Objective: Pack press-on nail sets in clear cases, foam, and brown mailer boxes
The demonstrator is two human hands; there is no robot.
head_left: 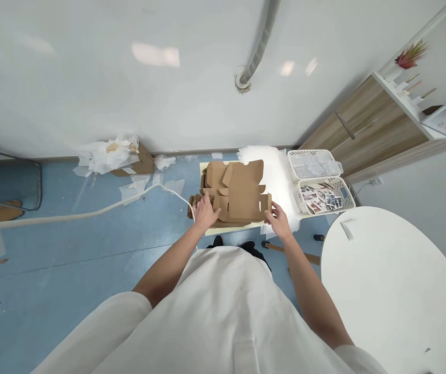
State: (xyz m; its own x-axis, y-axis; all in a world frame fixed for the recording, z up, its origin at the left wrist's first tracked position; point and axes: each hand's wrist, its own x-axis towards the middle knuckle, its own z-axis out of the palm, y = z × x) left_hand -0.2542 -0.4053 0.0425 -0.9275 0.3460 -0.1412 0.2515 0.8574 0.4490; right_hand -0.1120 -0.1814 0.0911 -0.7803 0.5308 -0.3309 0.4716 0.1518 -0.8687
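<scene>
A partly unfolded brown cardboard box (244,195) lies in front of me, with its flaps and tabs sticking up. My left hand (206,213) grips the folded flaps at its near left side, thumb apart from the fingers. At the near right corner, my right hand (278,221) pinches a small side flap between thumb and fingers. Beneath and to the left of the box are more folded cardboard pieces (194,206), partly covered by my left hand. A white sheet of packing material (273,171) spreads out to the right of the box.
Two white plastic baskets stand at the right, one with clear packs (314,163), one with printed cards (320,200). A round white table (394,285) is near my right arm. A white hose (129,200) crosses the blue floor. Crumpled paper (108,156) tops a carton by the wall.
</scene>
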